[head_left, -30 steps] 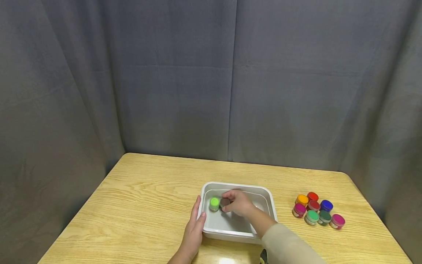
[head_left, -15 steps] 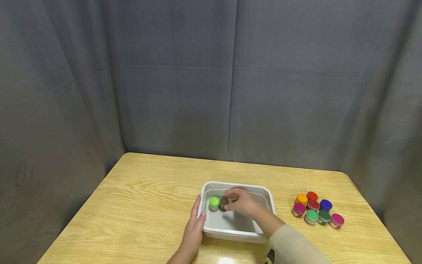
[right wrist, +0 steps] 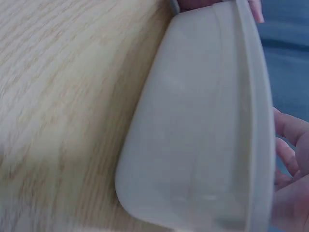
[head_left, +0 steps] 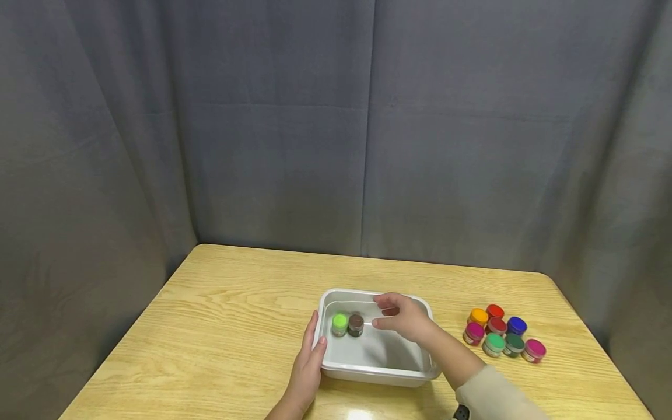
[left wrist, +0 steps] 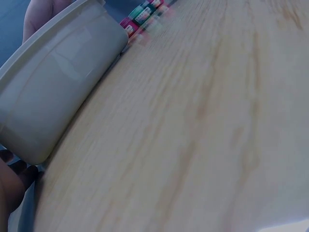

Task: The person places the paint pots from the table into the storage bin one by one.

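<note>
A light grey rectangular tray (head_left: 375,375) stands on the table. Inside, near its left wall, a lime-green-lidded jar (head_left: 339,324) and a brown-lidded jar (head_left: 356,325) sit upright side by side. My left hand (head_left: 304,370) rests against the tray's left side, fingers fairly straight along the outer wall and thumb at the rim. Over the tray's right half is my right hand (head_left: 406,318), thumb and fingers parted and nothing between them, apart from the brown-lidded jar. Both wrist views show the tray's outer wall (left wrist: 63,77), and its side hides the jars inside.
Right of the tray, several small jars stand in a cluster on the wooden table (head_left: 226,326), among them an orange-lidded jar (head_left: 478,317), a blue-lidded jar (head_left: 517,325) and a mint-green-lidded jar (head_left: 494,344). Grey curtains (head_left: 273,146) hang behind and at both sides.
My right hand has let go of the brown-lidded jar and moved right, its fingers spreading apart. The jar stays beside the lime-green-lidded one. My left hand keeps its place at the tray.
</note>
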`<state>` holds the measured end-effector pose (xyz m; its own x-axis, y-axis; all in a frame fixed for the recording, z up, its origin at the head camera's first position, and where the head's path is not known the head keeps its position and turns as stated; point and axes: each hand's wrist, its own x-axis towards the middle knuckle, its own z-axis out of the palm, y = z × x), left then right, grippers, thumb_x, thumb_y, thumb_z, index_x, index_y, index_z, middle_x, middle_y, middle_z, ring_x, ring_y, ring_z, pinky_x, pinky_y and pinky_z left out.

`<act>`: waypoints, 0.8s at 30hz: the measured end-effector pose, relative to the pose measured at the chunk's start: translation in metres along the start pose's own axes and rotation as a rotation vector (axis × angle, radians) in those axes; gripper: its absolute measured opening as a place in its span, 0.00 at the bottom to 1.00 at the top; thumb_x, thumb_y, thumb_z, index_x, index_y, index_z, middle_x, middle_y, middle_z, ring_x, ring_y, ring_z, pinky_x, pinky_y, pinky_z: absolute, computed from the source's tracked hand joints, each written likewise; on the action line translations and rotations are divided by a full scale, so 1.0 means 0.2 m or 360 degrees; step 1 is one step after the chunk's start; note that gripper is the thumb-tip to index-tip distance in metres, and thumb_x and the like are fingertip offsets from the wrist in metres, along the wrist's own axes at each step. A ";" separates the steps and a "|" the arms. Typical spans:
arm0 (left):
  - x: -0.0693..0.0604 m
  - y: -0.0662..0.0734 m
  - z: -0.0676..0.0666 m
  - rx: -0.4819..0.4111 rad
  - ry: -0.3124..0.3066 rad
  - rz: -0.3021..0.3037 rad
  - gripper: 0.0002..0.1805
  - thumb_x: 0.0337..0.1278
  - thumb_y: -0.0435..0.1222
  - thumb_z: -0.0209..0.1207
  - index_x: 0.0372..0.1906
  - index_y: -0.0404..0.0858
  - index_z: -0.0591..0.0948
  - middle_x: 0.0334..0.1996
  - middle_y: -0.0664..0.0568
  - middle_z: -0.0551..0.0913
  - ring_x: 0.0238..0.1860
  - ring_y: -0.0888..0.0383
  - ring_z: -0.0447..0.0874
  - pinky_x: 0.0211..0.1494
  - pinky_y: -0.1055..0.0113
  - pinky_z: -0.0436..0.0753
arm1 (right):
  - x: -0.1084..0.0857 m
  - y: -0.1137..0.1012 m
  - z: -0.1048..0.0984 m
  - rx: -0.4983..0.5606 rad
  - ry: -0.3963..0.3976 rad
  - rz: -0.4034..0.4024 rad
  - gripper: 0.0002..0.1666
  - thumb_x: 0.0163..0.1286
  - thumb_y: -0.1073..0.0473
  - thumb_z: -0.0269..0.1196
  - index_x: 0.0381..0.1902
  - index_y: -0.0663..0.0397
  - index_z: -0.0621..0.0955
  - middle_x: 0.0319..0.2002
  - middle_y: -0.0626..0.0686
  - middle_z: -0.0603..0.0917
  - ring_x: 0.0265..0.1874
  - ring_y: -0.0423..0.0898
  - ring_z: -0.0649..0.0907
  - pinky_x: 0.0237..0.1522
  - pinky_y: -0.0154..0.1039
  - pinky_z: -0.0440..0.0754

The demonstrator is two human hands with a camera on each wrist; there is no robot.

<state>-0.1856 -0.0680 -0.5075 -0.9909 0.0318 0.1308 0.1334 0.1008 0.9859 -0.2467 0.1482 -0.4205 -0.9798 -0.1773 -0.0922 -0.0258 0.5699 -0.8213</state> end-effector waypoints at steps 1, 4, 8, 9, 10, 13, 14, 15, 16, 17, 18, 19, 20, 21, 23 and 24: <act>0.00 0.00 0.00 0.0001 -0.0002 -0.0002 0.30 0.77 0.43 0.41 0.78 0.48 0.51 0.79 0.45 0.50 0.78 0.37 0.45 0.74 0.31 0.46 | -0.01 0.00 -0.02 0.0001 0.0008 -0.0006 0.28 0.58 0.62 0.72 0.57 0.58 0.80 0.54 0.58 0.83 0.54 0.54 0.82 0.54 0.49 0.83; 0.00 0.00 0.00 0.0004 -0.0005 -0.0007 0.30 0.77 0.42 0.40 0.79 0.47 0.51 0.79 0.45 0.50 0.78 0.37 0.44 0.74 0.31 0.45 | -0.04 0.01 -0.07 0.0032 0.0012 -0.0026 0.27 0.60 0.61 0.71 0.58 0.58 0.79 0.55 0.60 0.82 0.56 0.56 0.81 0.56 0.51 0.82; 0.00 0.00 0.00 0.0009 -0.0014 -0.0007 0.30 0.78 0.41 0.39 0.79 0.46 0.50 0.79 0.44 0.49 0.78 0.37 0.44 0.74 0.31 0.45 | -0.07 0.02 -0.14 0.0054 0.0011 -0.0055 0.29 0.62 0.59 0.70 0.60 0.59 0.77 0.58 0.61 0.81 0.59 0.59 0.79 0.58 0.52 0.82; 0.00 0.00 0.00 0.0006 -0.0016 -0.0007 0.30 0.78 0.41 0.38 0.79 0.46 0.49 0.79 0.44 0.49 0.78 0.37 0.44 0.74 0.31 0.45 | -0.08 0.03 -0.15 0.0060 0.0017 -0.0056 0.30 0.62 0.58 0.70 0.61 0.59 0.77 0.58 0.61 0.81 0.59 0.59 0.79 0.58 0.52 0.81; 0.00 0.00 0.00 0.0005 -0.0017 -0.0008 0.30 0.78 0.41 0.38 0.79 0.46 0.49 0.79 0.44 0.49 0.78 0.37 0.44 0.74 0.31 0.45 | -0.09 0.04 -0.17 0.0060 0.0023 -0.0059 0.30 0.63 0.57 0.69 0.62 0.59 0.76 0.59 0.61 0.80 0.60 0.60 0.78 0.59 0.52 0.81; 0.01 0.00 0.01 0.0010 -0.0014 -0.0001 0.30 0.78 0.41 0.38 0.79 0.45 0.49 0.79 0.44 0.49 0.78 0.36 0.44 0.74 0.31 0.45 | -0.11 0.07 -0.22 0.0080 0.0058 -0.0038 0.31 0.64 0.57 0.69 0.63 0.59 0.75 0.60 0.62 0.79 0.61 0.60 0.77 0.59 0.51 0.82; 0.01 0.00 0.01 0.0010 -0.0012 0.0003 0.30 0.78 0.41 0.38 0.79 0.44 0.49 0.79 0.43 0.49 0.78 0.36 0.44 0.74 0.31 0.45 | -0.12 0.08 -0.24 0.0085 0.0064 -0.0037 0.31 0.64 0.57 0.68 0.63 0.60 0.75 0.61 0.62 0.78 0.62 0.61 0.77 0.59 0.51 0.82; 0.01 0.00 0.01 0.0012 -0.0009 0.0006 0.30 0.78 0.41 0.38 0.79 0.44 0.49 0.79 0.43 0.49 0.78 0.36 0.44 0.74 0.31 0.45 | -0.12 0.09 -0.26 0.0096 0.0075 -0.0031 0.31 0.64 0.56 0.68 0.64 0.59 0.74 0.61 0.63 0.78 0.62 0.61 0.77 0.59 0.51 0.82; 0.01 0.00 0.00 0.0015 -0.0006 0.0008 0.30 0.78 0.41 0.38 0.79 0.44 0.49 0.79 0.43 0.49 0.78 0.36 0.44 0.74 0.31 0.45 | -0.13 0.10 -0.27 0.0097 0.0081 -0.0033 0.32 0.65 0.56 0.68 0.64 0.60 0.74 0.61 0.63 0.78 0.62 0.61 0.76 0.58 0.51 0.82; 0.00 0.00 0.00 0.0018 -0.0004 0.0010 0.30 0.78 0.41 0.38 0.79 0.44 0.50 0.79 0.43 0.49 0.78 0.36 0.44 0.74 0.31 0.46 | -0.14 0.11 -0.28 0.0104 0.0090 -0.0028 0.32 0.65 0.56 0.68 0.64 0.60 0.74 0.62 0.63 0.77 0.63 0.62 0.76 0.58 0.51 0.82; 0.00 0.00 0.00 0.0014 -0.0001 0.0007 0.30 0.78 0.41 0.39 0.79 0.45 0.50 0.79 0.43 0.49 0.78 0.36 0.44 0.74 0.31 0.46 | -0.15 0.12 -0.30 0.0101 0.0095 -0.0032 0.32 0.65 0.55 0.68 0.65 0.60 0.73 0.62 0.64 0.77 0.63 0.62 0.76 0.58 0.51 0.82; 0.00 0.00 0.00 0.0015 -0.0001 0.0008 0.30 0.77 0.41 0.39 0.79 0.45 0.50 0.79 0.43 0.49 0.78 0.36 0.44 0.74 0.31 0.46 | -0.16 0.13 -0.31 0.0106 0.0100 -0.0035 0.33 0.65 0.55 0.67 0.65 0.61 0.73 0.62 0.65 0.76 0.62 0.63 0.76 0.58 0.52 0.82; 0.00 0.00 0.00 0.0012 0.0001 0.0007 0.30 0.77 0.42 0.39 0.79 0.46 0.50 0.79 0.43 0.50 0.78 0.36 0.44 0.74 0.31 0.46 | -0.17 0.14 -0.33 0.0107 0.0107 -0.0034 0.33 0.66 0.55 0.67 0.65 0.61 0.72 0.62 0.65 0.76 0.63 0.63 0.76 0.59 0.52 0.81; 0.00 0.00 0.00 0.0011 0.0001 0.0008 0.30 0.77 0.41 0.39 0.79 0.46 0.51 0.79 0.43 0.50 0.78 0.36 0.44 0.74 0.31 0.46 | -0.18 0.15 -0.34 0.0103 0.0118 -0.0025 0.34 0.66 0.55 0.67 0.66 0.61 0.72 0.63 0.65 0.76 0.63 0.63 0.76 0.59 0.52 0.81; 0.00 0.00 0.00 0.0006 -0.0001 0.0010 0.30 0.77 0.41 0.40 0.78 0.47 0.51 0.79 0.44 0.50 0.78 0.37 0.44 0.74 0.31 0.46 | -0.19 0.17 -0.37 0.0090 0.0144 -0.0020 0.34 0.66 0.54 0.67 0.66 0.62 0.71 0.63 0.66 0.75 0.63 0.63 0.75 0.58 0.52 0.82; 0.00 0.00 0.00 0.0002 -0.0001 0.0012 0.30 0.77 0.41 0.40 0.78 0.47 0.51 0.79 0.44 0.50 0.78 0.37 0.44 0.74 0.31 0.46 | -0.20 0.18 -0.38 0.0087 0.0154 -0.0014 0.35 0.67 0.53 0.66 0.67 0.62 0.70 0.63 0.66 0.74 0.62 0.62 0.75 0.56 0.48 0.83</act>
<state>-0.1858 -0.0675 -0.5070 -0.9898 0.0329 0.1385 0.1411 0.1021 0.9847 -0.2228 0.2364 -0.4032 -0.9943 -0.1021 -0.0321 -0.0263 0.5235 -0.8516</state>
